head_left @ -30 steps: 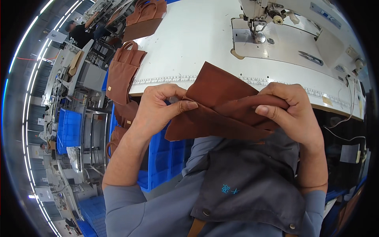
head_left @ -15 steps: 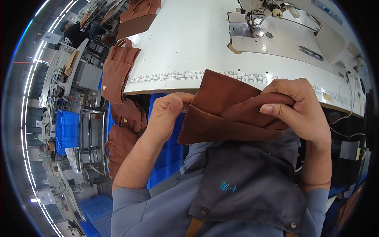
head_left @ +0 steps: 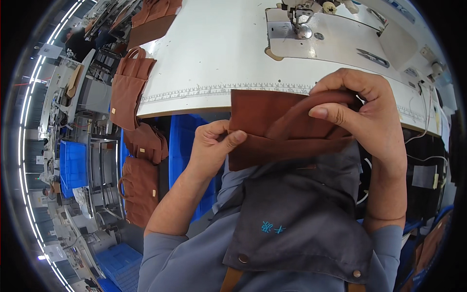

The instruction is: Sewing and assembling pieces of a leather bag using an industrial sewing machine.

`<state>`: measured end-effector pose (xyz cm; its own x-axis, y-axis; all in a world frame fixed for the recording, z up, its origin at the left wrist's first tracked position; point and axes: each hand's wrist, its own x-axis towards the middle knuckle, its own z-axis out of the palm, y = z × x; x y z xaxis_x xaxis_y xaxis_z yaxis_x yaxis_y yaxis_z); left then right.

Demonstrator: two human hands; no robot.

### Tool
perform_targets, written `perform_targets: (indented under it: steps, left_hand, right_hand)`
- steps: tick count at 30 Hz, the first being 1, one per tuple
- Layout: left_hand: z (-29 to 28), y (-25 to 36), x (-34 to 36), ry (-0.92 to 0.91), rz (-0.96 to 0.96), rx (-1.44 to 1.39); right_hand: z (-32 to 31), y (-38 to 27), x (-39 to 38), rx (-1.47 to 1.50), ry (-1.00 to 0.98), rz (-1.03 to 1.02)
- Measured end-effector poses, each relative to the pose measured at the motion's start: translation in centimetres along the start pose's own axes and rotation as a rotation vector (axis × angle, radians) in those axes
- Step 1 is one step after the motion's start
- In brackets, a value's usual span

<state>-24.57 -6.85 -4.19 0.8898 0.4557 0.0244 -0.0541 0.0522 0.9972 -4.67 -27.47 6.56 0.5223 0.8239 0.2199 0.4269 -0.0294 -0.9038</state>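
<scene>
A brown leather bag piece (head_left: 262, 114) with a rounded handle (head_left: 311, 108) is held up in front of my apron, at the near edge of the white sewing table (head_left: 204, 58). My left hand (head_left: 214, 143) pinches its left edge, thumb on the near face and fingers mostly hidden behind. My right hand (head_left: 360, 109) grips the handle and the right upper side, with the thumb across the front and the fingers curled over the top. A lower flap or pocket panel runs along the near side of the piece.
A sewing machine (head_left: 301, 24) stands at the far right, thread snips (head_left: 373, 57) beside it. Finished-looking brown bags (head_left: 131, 87) hang over the table's left end, more bags (head_left: 141, 190) below them. A blue bin (head_left: 182, 155) sits under the table edge.
The bag piece has turned to lie more level and sits slightly lower at its top. My left thumb now presses on its left edge. The whole view has shifted a little.
</scene>
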Motion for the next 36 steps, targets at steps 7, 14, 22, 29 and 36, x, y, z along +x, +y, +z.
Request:
perform_targets:
  steps: [7, 14, 22, 29, 36]
  left_hand:
    - [-1.6, -2.7, 1.5, 0.115, 0.056, -0.398]
    - [-4.8, -2.4, 1.9, 0.352, -0.003, -0.412]
    - [-5.2, -2.4, 0.9, 0.323, -0.102, -0.434]
    - [-5.8, -2.4, -0.3, 0.241, -0.072, -0.194]
    - [-6.8, -4.1, 0.2, 0.251, -0.092, -0.268]
  right_hand:
    - [-0.5, 2.0, -0.3, 0.127, 0.092, 0.019]
    - [0.7, 6.7, -4.2, 0.162, 0.354, 0.106]
    - [4.9, 12.0, -6.2, 0.194, 0.255, 0.272]
    - [6.4, 11.7, -5.1, 0.474, 0.244, 0.248]
    - [6.7, 11.8, -5.4, 0.728, 0.212, 0.193]
